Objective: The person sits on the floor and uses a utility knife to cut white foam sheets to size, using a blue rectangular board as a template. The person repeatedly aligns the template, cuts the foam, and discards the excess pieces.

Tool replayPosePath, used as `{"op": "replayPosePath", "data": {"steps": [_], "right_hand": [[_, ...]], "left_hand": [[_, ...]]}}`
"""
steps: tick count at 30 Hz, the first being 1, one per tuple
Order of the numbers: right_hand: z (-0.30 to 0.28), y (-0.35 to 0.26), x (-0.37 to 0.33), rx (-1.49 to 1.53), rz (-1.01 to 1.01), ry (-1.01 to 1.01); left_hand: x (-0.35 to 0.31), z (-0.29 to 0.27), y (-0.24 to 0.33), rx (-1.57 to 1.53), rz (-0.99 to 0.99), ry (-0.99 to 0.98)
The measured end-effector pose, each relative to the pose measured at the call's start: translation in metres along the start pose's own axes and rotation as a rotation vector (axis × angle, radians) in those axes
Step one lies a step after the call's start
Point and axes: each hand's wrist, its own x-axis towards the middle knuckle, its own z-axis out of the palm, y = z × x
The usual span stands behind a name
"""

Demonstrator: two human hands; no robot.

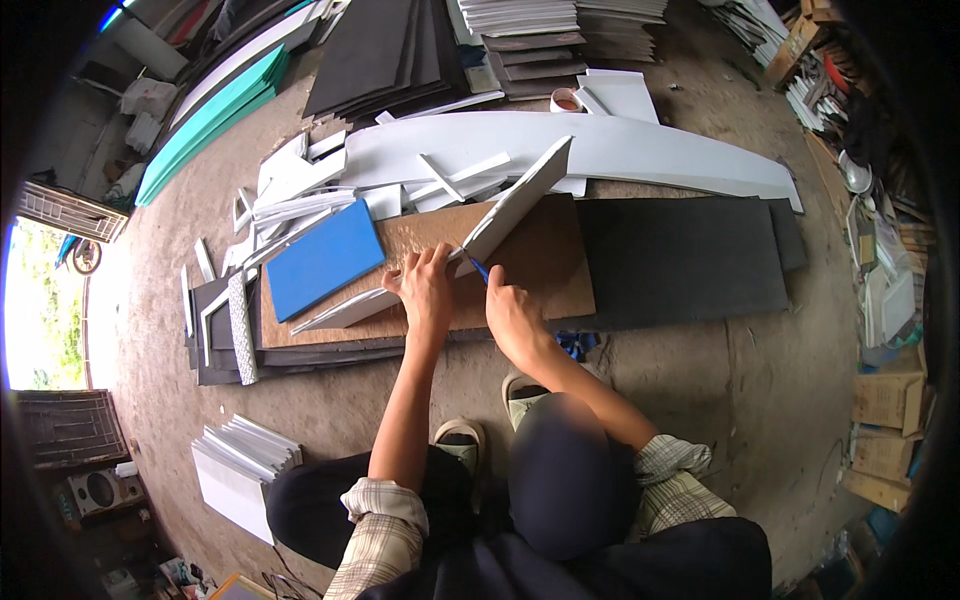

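Note:
My right hand [515, 315] is closed around a slim blue utility knife [480, 268], its tip touching a white foam sheet [515, 205]. The foam stands on edge, slanting from the lower left to the upper right across a brown board [420, 235]. My left hand [425, 285] grips the foam's upper edge, just left of the knife. Whether the foam is one piece or split where the blade meets it is hard to see. A blue rectangular foam block [325, 260] lies flat on the board, left of my left hand.
Black foam sheets [690, 255] extend right under the board. Beyond it are white offcuts [300, 170] and a long white curved sheet [600, 145] with a tape roll [565, 100]. Stacked white pieces [240, 465] stand near my left knee; cardboard boxes [885, 400] line the right side.

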Motion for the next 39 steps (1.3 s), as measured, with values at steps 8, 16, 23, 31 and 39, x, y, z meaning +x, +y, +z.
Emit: {"op": "replayPosePath", "data": {"steps": [8, 16, 23, 31, 39], "right_hand": [[0.066, 0.031, 0.002, 0.170, 0.078, 0.080], [0.080, 0.030, 0.012, 0.079, 0.109, -0.228], [0.080, 0.040, 0.004, 0.073, 0.148, -0.199], [0.043, 0.066, -0.030, 0.126, 0.114, -0.232], [-0.097, 0.093, -0.027, 0.314, 0.166, -0.067]], "left_hand": [[-0.001, 0.003, 0.008, -0.039, -0.008, 0.032], [-0.001, 0.002, 0.005, -0.037, 0.011, 0.027], [-0.005, 0.009, 0.009, -0.043, -0.009, 0.064], [-0.008, 0.007, -0.004, -0.099, 0.062, 0.108], [0.024, -0.086, -0.043, -0.519, -0.096, 0.273]]}}
